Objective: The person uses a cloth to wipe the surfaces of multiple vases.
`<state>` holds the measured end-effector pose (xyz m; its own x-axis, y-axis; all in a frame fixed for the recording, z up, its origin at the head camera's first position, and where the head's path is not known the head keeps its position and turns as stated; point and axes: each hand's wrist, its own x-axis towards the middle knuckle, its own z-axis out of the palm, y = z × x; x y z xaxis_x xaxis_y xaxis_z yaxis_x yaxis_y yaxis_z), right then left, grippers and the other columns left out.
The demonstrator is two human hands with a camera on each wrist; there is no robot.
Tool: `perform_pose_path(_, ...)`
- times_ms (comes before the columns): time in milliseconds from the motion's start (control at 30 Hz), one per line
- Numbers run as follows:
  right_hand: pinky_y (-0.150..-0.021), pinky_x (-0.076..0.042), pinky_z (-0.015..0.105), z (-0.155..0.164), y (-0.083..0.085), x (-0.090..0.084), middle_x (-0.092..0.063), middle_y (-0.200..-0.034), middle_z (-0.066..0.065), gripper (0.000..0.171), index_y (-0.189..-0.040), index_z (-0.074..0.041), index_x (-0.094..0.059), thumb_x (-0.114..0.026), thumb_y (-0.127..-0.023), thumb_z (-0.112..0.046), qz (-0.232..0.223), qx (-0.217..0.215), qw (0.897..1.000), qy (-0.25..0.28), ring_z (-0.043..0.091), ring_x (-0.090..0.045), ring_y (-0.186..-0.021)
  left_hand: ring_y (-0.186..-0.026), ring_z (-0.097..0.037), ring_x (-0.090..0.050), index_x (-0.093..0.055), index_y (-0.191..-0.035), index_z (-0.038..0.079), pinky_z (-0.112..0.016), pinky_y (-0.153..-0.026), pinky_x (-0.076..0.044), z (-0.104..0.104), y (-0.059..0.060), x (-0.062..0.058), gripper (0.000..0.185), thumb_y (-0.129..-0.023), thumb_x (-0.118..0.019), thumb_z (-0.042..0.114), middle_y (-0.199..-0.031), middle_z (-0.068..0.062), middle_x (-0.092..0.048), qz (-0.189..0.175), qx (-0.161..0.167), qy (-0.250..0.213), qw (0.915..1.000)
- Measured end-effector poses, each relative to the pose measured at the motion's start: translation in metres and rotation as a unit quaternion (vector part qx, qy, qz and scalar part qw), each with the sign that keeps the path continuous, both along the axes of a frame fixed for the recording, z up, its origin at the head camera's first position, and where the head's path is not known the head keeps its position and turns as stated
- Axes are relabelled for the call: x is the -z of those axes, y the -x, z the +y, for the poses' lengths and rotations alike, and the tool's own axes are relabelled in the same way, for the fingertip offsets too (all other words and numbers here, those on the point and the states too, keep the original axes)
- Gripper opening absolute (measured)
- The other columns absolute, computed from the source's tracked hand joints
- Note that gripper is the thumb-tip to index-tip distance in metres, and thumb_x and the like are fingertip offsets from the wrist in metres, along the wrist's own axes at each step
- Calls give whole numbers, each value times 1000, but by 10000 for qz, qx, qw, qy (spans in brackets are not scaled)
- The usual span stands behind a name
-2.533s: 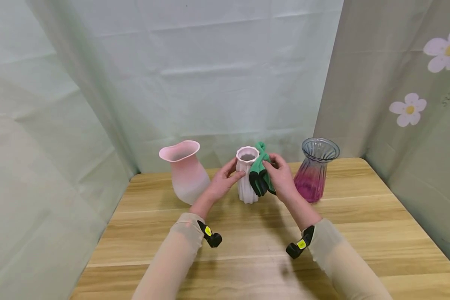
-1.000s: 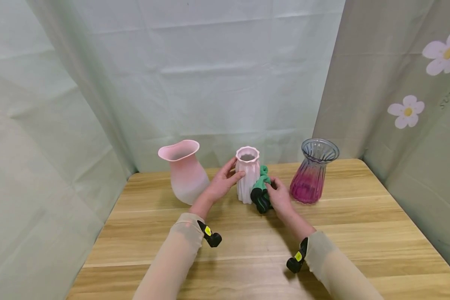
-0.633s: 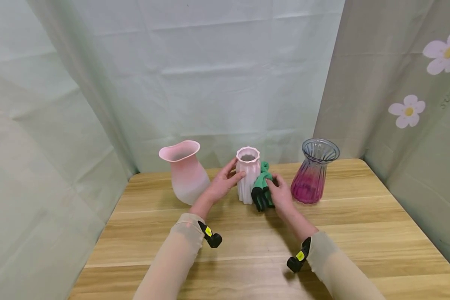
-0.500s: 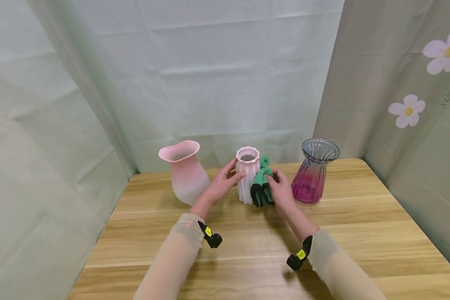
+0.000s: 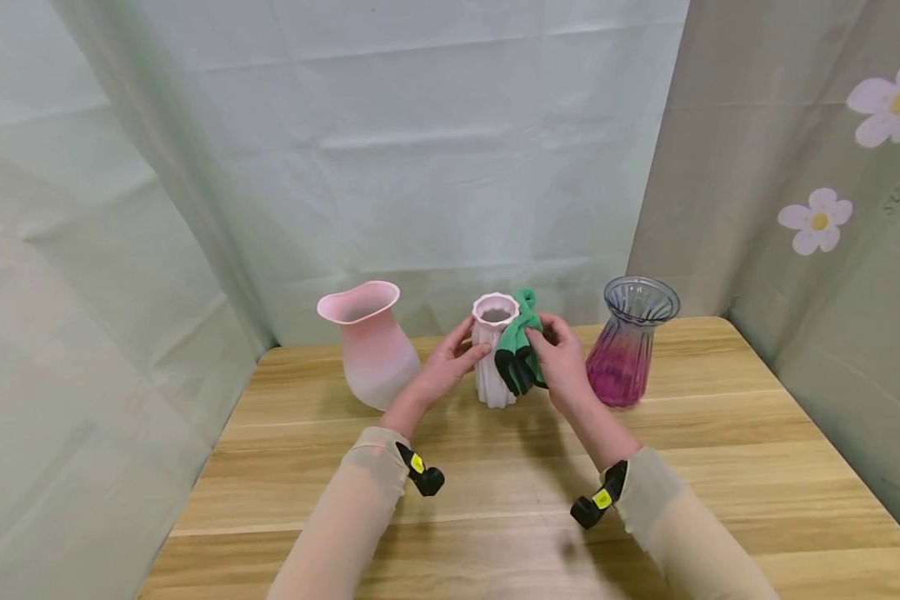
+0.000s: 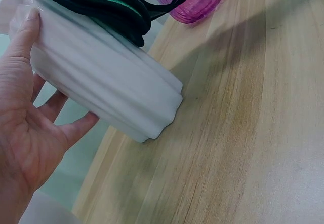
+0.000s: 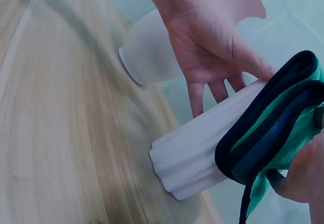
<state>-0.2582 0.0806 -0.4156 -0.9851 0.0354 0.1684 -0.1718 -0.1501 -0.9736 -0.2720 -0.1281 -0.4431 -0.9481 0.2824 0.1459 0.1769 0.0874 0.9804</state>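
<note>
A small white fluted vase point(image 5: 489, 390) with a scalloped rim stands upright at the middle of the table. My left hand point(image 5: 444, 367) holds its left side near the top, the thumb in front and the fingers behind. In the left wrist view the thumb of the left hand point(image 6: 25, 102) lies along the upper part of the vase point(image 6: 111, 77). My right hand point(image 5: 562, 360) pinches a bunched green cloth point(image 5: 523, 337) with black edges at the vase's upper right side. The right wrist view has the folded cloth point(image 7: 273, 122) lying over the vase point(image 7: 192, 153).
A larger pink-and-white vase point(image 5: 378, 358) with a wavy mouth stands to the left. On the right is a ribbed glass vase point(image 5: 621, 358), blue-grey above and magenta below. The wooden table point(image 5: 495, 533) meets pale curtains point(image 5: 435, 167) at its back edge.
The right hand and cloth went down the vase's right side, then came back up to near the rim. The left hand and the white vase stay in place.
</note>
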Motion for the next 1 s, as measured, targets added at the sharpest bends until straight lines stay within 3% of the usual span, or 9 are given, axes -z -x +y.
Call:
perform_pose_path(200,-86,-49,22,2,-1,3,-61,-116,10,26,-125,3,-61,-61,-103,-11,159,-6,9994,-293,15,-56,-104,-138,-34,-48,-31,-163,28,-50,-106,-47,0,-1,0,68,-104,-64,24,-159,-11,-39,-43,-26,31,10000)
perform_pose_path(367,-84,-48,23,4,-1,13,-63,-111,9,21,-119,1,-64,-61,-102,-10,264,185,9980,-550,17,-56,-101,-139,-36,-46,-29,-163,27,-53,-107,-46,1,0,0,69,-104,-63,23,-160,-12,-37,-60,6,31,10000)
perform_pose_path(800,-87,-46,23,8,-3,73,-66,-113,17,25,-119,6,-65,-63,-101,-11,-432,350,9885,-1406,23,-56,-105,-139,-29,-47,-31,-162,34,-45,-106,-48,0,-2,0,70,-101,-67,34,-159,-6,-39,-123,-197,159,9996)
perform_pose_path(1000,-85,-45,22,6,-6,81,-65,-111,18,23,-116,8,-65,-65,-99,-8,-375,409,9909,-1228,26,-56,-106,-140,-28,-47,-31,-161,36,-44,-106,-48,1,-3,-1,70,-101,-67,35,-159,-5,-40,-150,-202,197,9995)
